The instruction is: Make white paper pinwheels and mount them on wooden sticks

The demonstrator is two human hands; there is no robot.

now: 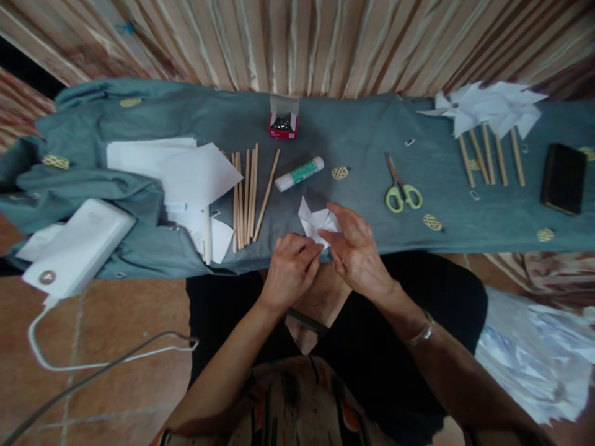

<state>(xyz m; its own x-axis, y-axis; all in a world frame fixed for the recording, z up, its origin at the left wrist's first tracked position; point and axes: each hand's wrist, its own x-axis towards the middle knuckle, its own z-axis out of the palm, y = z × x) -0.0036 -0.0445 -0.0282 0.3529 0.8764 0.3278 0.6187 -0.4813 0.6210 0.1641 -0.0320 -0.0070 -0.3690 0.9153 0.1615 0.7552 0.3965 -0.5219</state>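
Observation:
A small white paper pinwheel (307, 218) with folded blades lies between my hands at the front edge of the cloth. My left hand (292, 263) pinches its near corner between thumb and fingers. From the right, my right hand (357, 251) grips the paper too, its thumb pressing near the middle and its fingers along the far side. Just beyond the pinwheel is a glue stick (299, 174) with a green label. Several thin wooden sticks (246, 198) lie to the left, one a little apart from the others. Part of the paper is hidden by my fingers.
Scissors (400, 186) with green handles lie right of my hands. A red box (283, 124) of metal pins stands open at the back. White paper sheets (186, 170) and a power bank (79, 248) are left; finished pinwheels (493, 108) and a dark phone (564, 178) are right.

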